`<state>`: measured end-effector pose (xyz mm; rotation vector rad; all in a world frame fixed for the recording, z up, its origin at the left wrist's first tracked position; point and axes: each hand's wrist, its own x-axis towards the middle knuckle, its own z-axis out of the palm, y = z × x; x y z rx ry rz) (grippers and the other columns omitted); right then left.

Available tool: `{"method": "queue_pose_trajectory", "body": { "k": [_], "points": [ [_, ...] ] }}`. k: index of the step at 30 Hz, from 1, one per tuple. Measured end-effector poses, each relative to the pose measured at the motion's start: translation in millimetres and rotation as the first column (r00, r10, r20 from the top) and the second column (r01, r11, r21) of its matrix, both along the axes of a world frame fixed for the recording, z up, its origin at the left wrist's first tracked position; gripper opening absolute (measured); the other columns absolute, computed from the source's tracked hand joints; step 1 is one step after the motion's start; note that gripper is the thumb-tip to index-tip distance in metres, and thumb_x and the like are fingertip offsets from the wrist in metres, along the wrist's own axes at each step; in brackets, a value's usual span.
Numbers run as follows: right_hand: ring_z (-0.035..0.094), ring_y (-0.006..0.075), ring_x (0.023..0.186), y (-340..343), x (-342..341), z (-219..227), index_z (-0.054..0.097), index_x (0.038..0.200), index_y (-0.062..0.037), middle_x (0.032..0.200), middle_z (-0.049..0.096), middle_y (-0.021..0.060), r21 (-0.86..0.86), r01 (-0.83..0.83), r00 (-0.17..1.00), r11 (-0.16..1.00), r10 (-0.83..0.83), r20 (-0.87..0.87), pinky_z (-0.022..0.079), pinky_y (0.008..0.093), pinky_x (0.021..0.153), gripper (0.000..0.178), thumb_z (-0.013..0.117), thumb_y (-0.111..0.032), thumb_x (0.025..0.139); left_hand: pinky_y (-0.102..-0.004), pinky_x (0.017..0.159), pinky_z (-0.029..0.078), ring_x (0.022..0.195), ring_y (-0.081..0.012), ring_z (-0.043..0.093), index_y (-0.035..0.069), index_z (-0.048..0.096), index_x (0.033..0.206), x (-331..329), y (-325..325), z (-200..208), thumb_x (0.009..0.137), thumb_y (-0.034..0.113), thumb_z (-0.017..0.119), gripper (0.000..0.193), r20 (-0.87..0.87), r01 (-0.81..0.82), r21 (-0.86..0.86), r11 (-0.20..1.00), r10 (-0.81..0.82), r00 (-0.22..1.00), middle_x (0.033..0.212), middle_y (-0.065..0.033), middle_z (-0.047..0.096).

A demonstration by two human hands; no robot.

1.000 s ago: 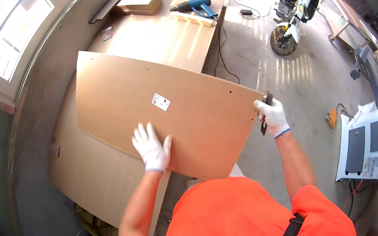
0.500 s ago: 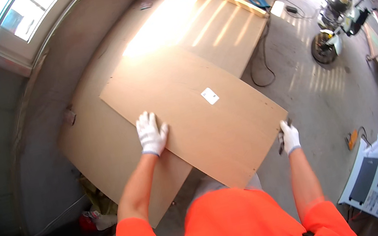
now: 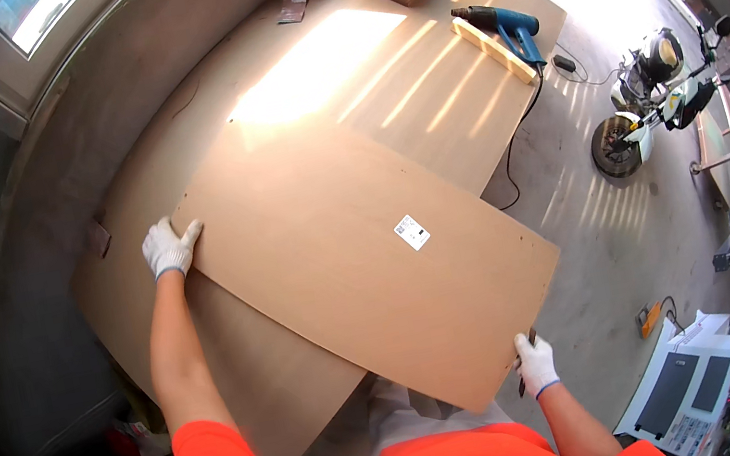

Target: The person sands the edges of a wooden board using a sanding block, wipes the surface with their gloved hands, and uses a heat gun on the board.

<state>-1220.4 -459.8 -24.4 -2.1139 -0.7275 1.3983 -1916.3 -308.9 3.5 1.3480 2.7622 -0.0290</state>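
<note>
My left hand, in a white glove, is at 10 o'clock of the brown panel. Its thumb stands away from the fingers, at the panel's edge; I cannot tell whether any finger goes under. My right hand, at about 5 o'clock, has its fingers curled around a dark tool beside the short edge. Whether it also pinches the panel, I cannot tell.

The panel lies across the table, and its part from 3 to 6 o'clock reaches past the table's edge, above the floor. This overhang may tip, so I should press down on the left and support the right corner from below. I would move both hands slowly together, with the tool turned away from the white label.

Farther, at 1 o'clock, a blue heat gun lies against a wooden strip; I should leave them some room.
</note>
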Motion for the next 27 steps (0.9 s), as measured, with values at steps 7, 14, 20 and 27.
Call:
{"method": "queue_pose_trajectory", "body": {
  "k": [7, 14, 20, 27],
  "points": [
    [0.073, 0.0389, 0.088, 210.7, 78.4, -15.9, 0.075, 0.098, 0.0031, 0.092, 0.074, 0.0259, 0.017, -0.621, 0.681, 0.784, 0.529, 0.506, 0.054, 0.0468, 0.078, 0.048, 0.064, -0.043, 0.096, -0.0535, 0.105, 0.047, 0.119, -0.0431, 0.061, -0.001, 0.067, 0.122, 99.4, -244.6, -11.6, 0.082, 0.061, 0.075, 0.075, 0.101, -0.337, 0.004, 0.941, 0.335, 0.937, 0.123, -0.0260, 0.067],
    [0.069, 0.0448, 0.101, 366.1, -94.2, 64.5, 0.075, 0.101, -0.0038, 0.099, 0.073, 0.0257, 0.252, -0.834, 0.531, 0.491, 0.587, 0.612, 0.053, 0.0513, 0.085, 0.043, 0.063, -0.044, 0.095, -0.0467, 0.092, 0.053, 0.100, -0.0368, 0.069, -0.011, 0.064, 0.109, 290.3, -466.7, -48.2, 0.085, 0.049, 0.083, 0.068, 0.516, -0.801, -0.091, 0.592, 0.716, 0.470, 0.106, -0.0276, 0.071],
    [0.062, 0.0176, 0.066, 298.8, -117.2, 22.2, 0.073, 0.089, -0.0002, 0.073, 0.068, 0.0083, 0.414, -0.642, 0.755, 0.645, 0.625, 0.197, 0.050, 0.0356, 0.063, 0.031, 0.072, -0.031, 0.093, -0.0380, 0.072, 0.059, 0.088, -0.0239, 0.072, -0.010, 0.068, 0.117, 441.9, -422.0, -41.0, 0.093, 0.038, 0.080, 0.055, 0.891, -0.796, -0.396, 0.457, 0.402, -0.213, 0.104, -0.0164, 0.075],
    [0.058, 0.0132, 0.062, 147.1, -50.0, 11.5, 0.072, 0.107, 0.0021, 0.083, 0.068, 0.0059, 0.110, -0.723, 0.683, 0.682, 0.730, -0.036, 0.048, 0.0324, 0.058, 0.034, 0.069, -0.031, 0.099, -0.0446, 0.113, 0.047, 0.124, -0.0316, 0.066, -0.002, 0.059, 0.142, 537.7, -281.7, -60.2, 0.109, 0.051, 0.050, 0.063, 0.670, -0.362, -0.509, 0.781, 0.096, -0.736, 0.135, -0.0193, 0.068]
  ]
}}
